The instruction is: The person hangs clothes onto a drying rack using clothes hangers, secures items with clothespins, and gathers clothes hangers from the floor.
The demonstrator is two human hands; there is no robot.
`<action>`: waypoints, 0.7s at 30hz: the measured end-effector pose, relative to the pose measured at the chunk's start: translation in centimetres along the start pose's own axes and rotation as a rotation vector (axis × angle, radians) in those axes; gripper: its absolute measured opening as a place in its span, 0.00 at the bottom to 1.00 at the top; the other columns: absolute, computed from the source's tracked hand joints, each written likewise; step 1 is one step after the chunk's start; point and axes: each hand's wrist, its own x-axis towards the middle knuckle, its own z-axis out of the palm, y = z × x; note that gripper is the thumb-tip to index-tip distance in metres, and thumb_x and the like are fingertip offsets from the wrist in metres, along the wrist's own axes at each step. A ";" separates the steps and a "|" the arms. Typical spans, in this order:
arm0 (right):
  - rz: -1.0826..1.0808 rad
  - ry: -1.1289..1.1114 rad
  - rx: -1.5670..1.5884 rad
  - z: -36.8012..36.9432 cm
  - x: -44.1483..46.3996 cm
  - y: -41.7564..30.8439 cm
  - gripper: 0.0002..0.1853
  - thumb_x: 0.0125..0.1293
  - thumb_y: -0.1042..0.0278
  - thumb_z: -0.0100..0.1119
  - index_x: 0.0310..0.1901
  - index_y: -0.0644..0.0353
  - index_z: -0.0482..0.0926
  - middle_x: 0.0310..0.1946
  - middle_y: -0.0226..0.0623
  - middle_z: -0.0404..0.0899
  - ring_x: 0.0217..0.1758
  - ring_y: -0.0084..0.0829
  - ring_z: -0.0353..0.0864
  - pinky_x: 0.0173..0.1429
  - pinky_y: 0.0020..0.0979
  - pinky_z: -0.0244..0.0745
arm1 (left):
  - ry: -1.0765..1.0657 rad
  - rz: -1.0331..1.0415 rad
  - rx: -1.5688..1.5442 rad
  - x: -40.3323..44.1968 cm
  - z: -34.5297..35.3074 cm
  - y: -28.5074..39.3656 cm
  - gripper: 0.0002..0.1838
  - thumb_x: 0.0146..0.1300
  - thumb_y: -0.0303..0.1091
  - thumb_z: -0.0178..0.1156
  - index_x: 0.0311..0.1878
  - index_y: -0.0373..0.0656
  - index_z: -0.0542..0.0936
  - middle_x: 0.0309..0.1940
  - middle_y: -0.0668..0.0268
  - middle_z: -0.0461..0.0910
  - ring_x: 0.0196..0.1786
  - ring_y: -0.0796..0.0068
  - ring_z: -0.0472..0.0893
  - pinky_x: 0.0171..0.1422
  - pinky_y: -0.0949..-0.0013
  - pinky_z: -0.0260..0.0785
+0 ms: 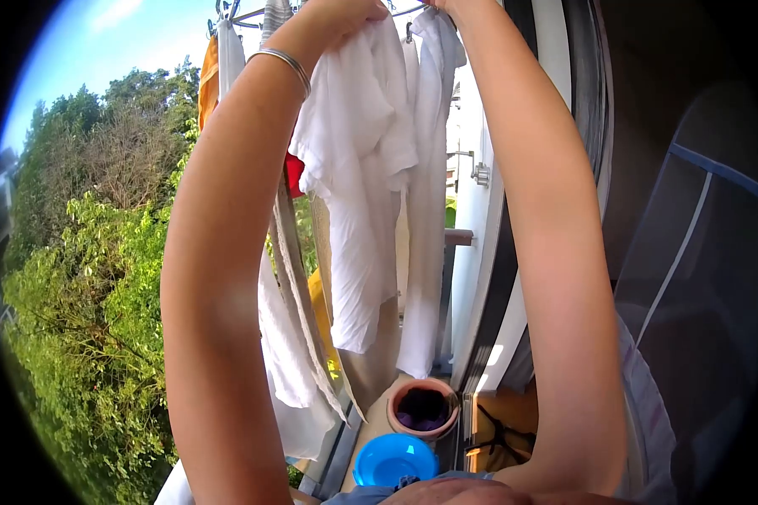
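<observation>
Both my arms reach up to a hanging drying rack [248, 17] at the top of the head view. My left hand [349, 13], a bracelet on its wrist, is closed on the top of a white shirt [354, 126], which hangs down in folds. My right hand [456, 5] is up at the rack's right side, mostly cut off by the frame edge. Its fingertips look pinched together, but what they hold is hidden. Just below it hangs a long white garment [425, 185].
More laundry hangs at the left, including an orange cloth [209, 80] and a white cloth [286, 345]. Below stand a terracotta pot [393, 418] with dark contents and a blue basin [396, 461]. Trees [93, 278] fill the left; a door frame [514, 337] runs along the right.
</observation>
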 end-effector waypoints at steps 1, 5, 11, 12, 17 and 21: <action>0.000 0.004 0.110 0.2 -1.3 -0.5 0.06 0.50 0.75 0.61 0.19 0.61 0.75 0.13 0.32 0.73 0.09 0.18 0.66 0.12 0.18 0.59 | 0.000 -0.207 -0.167 0.1 -0.8 0.7 0.10 0.48 0.31 0.58 0.35 0.40 0.80 0.26 0.59 0.78 0.29 0.71 0.76 0.34 0.69 0.68; -0.018 -0.004 0.172 -0.5 0.0 1.7 0.05 0.50 0.76 0.60 0.21 0.63 0.75 0.14 0.32 0.73 0.11 0.19 0.68 0.12 0.18 0.62 | 0.009 -1.027 -0.833 0.8 -3.8 3.7 0.07 0.49 0.32 0.60 0.33 0.43 0.80 0.23 0.66 0.76 0.27 0.76 0.74 0.30 0.70 0.66; -0.010 -0.018 0.429 0.4 -1.3 1.8 0.01 0.50 0.79 0.57 0.25 0.65 0.76 0.17 0.34 0.75 0.13 0.19 0.70 0.14 0.15 0.66 | 0.148 -1.057 -0.807 1.1 -3.8 3.8 0.07 0.50 0.31 0.60 0.33 0.43 0.79 0.22 0.68 0.74 0.24 0.78 0.71 0.27 0.72 0.63; -0.006 -0.039 0.446 0.5 -1.3 1.9 0.00 0.50 0.80 0.57 0.25 0.65 0.76 0.18 0.34 0.75 0.14 0.19 0.70 0.14 0.15 0.66 | 0.147 -1.058 -0.803 1.1 -3.4 3.5 0.07 0.50 0.31 0.60 0.33 0.43 0.79 0.22 0.68 0.74 0.24 0.78 0.71 0.27 0.72 0.63; 0.016 -0.094 0.502 0.3 -1.3 2.0 0.01 0.50 0.80 0.57 0.26 0.65 0.76 0.19 0.35 0.75 0.15 0.18 0.71 0.15 0.14 0.66 | 0.231 -1.161 -0.898 1.7 -3.8 4.3 0.07 0.51 0.31 0.58 0.35 0.44 0.78 0.20 0.70 0.73 0.23 0.79 0.69 0.25 0.72 0.62; 0.015 -0.170 0.435 0.1 -1.2 2.1 0.01 0.51 0.78 0.58 0.27 0.64 0.77 0.19 0.33 0.75 0.15 0.18 0.71 0.15 0.14 0.66 | 0.323 -1.101 -1.021 2.0 0.0 1.4 0.07 0.53 0.31 0.57 0.36 0.43 0.78 0.21 0.69 0.73 0.24 0.79 0.69 0.26 0.74 0.62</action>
